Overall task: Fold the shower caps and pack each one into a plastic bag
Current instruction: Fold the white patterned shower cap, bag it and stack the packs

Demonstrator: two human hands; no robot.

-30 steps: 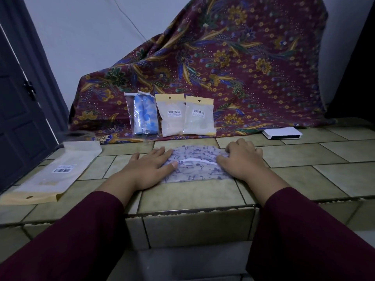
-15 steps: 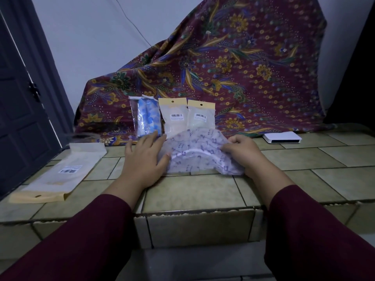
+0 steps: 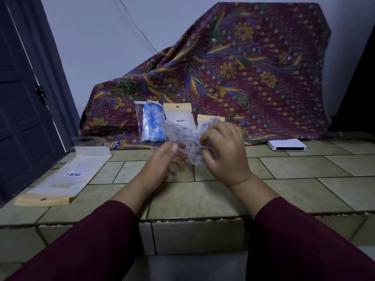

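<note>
Gripping hand: right hand (image 3: 224, 148) pinches the shower cap (image 3: 183, 136), raised above the tiled counter (image 3: 203, 199).
Left hand: left hand (image 3: 168, 159), fingers loosely spread, blurred; touching the cap or not, I cannot tell.
Bag: empty plastic bag (image 3: 67, 175) lies flat, well to the left, nearer the left hand, long axis slanting away.
Hidden: cap's folds blurred; one packet behind is partly covered.

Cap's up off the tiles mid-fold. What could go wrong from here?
1. The shower cap is bunched in the right hand; the left hand looks blurred and barely on it, so the fold may spring open.
2. It is raised just in front of the propped packed bags; a swing could topple them.
</note>
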